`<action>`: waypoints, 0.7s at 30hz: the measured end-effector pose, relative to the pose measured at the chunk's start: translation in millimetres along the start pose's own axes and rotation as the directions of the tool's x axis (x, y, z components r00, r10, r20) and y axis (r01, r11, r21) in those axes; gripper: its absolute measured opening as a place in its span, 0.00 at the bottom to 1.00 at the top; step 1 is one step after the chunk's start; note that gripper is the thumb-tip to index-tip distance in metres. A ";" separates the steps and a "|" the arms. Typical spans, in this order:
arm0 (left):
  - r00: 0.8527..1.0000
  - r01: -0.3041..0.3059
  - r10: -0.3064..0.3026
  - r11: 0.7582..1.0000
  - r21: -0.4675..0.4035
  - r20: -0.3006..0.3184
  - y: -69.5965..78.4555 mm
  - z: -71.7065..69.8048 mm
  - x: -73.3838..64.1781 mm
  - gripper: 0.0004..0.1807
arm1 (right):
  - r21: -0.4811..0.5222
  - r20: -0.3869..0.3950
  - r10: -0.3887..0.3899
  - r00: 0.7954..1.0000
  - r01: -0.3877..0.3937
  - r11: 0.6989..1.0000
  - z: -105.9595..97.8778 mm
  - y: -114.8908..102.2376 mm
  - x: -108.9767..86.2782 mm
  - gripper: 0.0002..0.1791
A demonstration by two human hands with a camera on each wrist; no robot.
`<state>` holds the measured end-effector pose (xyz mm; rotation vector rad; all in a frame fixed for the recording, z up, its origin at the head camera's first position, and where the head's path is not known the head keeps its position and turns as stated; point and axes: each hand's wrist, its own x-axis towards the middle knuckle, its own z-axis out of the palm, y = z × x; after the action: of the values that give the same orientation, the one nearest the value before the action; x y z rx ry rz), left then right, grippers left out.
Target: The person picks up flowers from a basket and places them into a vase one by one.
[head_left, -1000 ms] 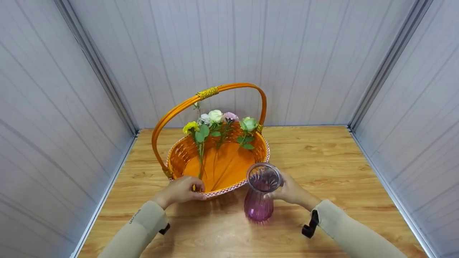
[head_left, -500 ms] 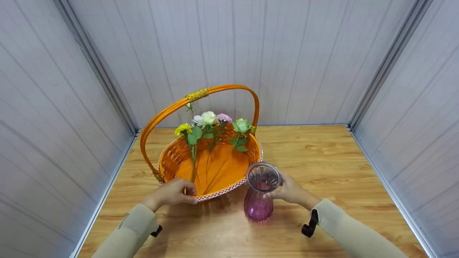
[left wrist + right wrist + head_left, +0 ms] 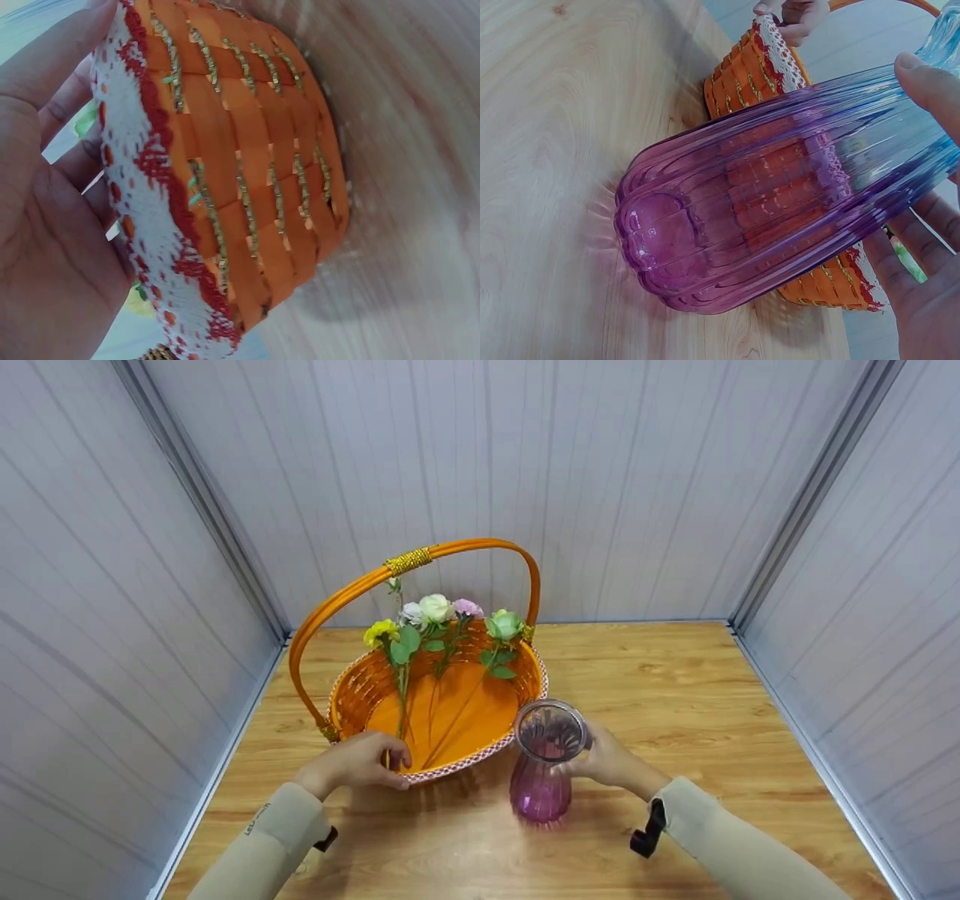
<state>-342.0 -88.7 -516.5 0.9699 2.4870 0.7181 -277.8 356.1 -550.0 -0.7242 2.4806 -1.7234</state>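
An orange woven basket (image 3: 360, 697) with a tall arched handle (image 3: 409, 561) and a red-and-white lace rim (image 3: 142, 210) stands on the wooden table. Several artificial flowers (image 3: 435, 611) lean against its far wall. My left hand (image 3: 356, 761) grips the basket's near rim, fingers curled over the lace edge. A ribbed purple glass vase (image 3: 541, 791) stands upright just right of the basket. My right hand (image 3: 606, 761) holds the vase by its neck, thumb on the glass (image 3: 926, 86). The basket (image 3: 742, 75) shows behind the vase (image 3: 780, 202) in the right wrist view.
The wooden table (image 3: 712, 712) is walled by grey panels on three sides. Bare wood lies to the right of the vase and in front of both hands. A black strap clip sits on each sleeve.
My left hand has dragged the basket leftward across the table, away from the vase. The right hand and vase have stayed put.
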 end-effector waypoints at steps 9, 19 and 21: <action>1.000 -0.016 0.016 1.000 -0.010 0.001 20.8 -16.9 25.8 0.23 | -0.017 -0.015 0.011 1.000 -0.011 1.000 1.1 -0.4 0.0 0.45; 0.998 -0.051 0.051 0.999 0.003 -0.029 37.3 -29.4 57.3 0.26 | 0.086 0.012 -0.088 0.996 0.087 0.993 2.3 4.9 2.4 0.45; 0.998 -0.044 0.044 0.999 0.008 -0.036 39.9 -31.6 62.1 0.26 | 0.083 0.012 -0.085 0.996 0.084 0.993 2.3 4.3 2.4 0.44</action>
<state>-380.5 -29.9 -477.7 1.0257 2.5083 0.7468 -280.9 354.3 -554.2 -0.8429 2.3855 -1.8283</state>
